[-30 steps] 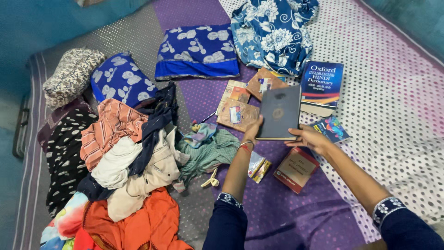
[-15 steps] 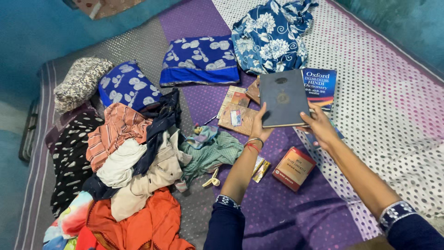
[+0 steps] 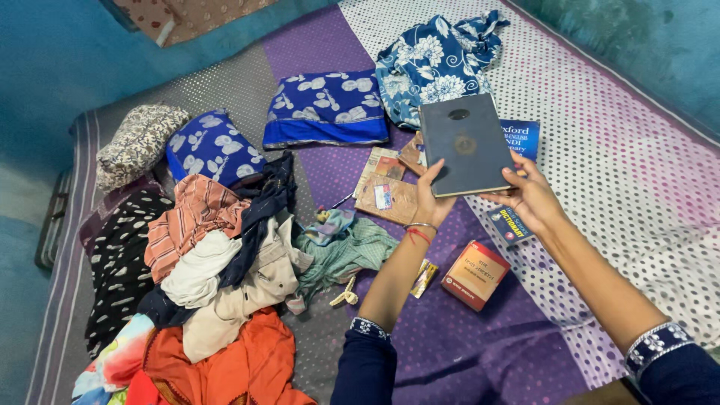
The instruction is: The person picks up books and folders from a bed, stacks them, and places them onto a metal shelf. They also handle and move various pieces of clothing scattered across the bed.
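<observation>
Left hand: my left hand (image 3: 430, 199) grips the near left corner of the dark book (image 3: 466, 144), fingers up behind its lower edge, thumb on the cover.
Right hand: my right hand (image 3: 531, 196) is closed on the near right corner of the same book, fingers underneath, thumb at the edge.
Book: I hold it tilted in the air over the bed (image 3: 630, 142), cover facing me, above the other books.
Under the book: a blue dictionary (image 3: 523, 137) lies partly hidden behind it, and a small blue booklet (image 3: 509, 223) lies just below my right hand.
Near my left wrist: brown paper-covered books (image 3: 386, 191) lie flat on the purple part of the sheet.
Near my forearms: a red and tan box-shaped book (image 3: 475, 274) lies between my arms, with a small foil packet (image 3: 424, 277) just beside it.
Left side: a pile of clothes (image 3: 217, 262) is heaped up, orange, striped, cream and dark pieces mixed.
Far side: folded blue floral cloth (image 3: 326, 109) and a crumpled blue flowered cloth (image 3: 435, 64) lie well apart from my hands.
</observation>
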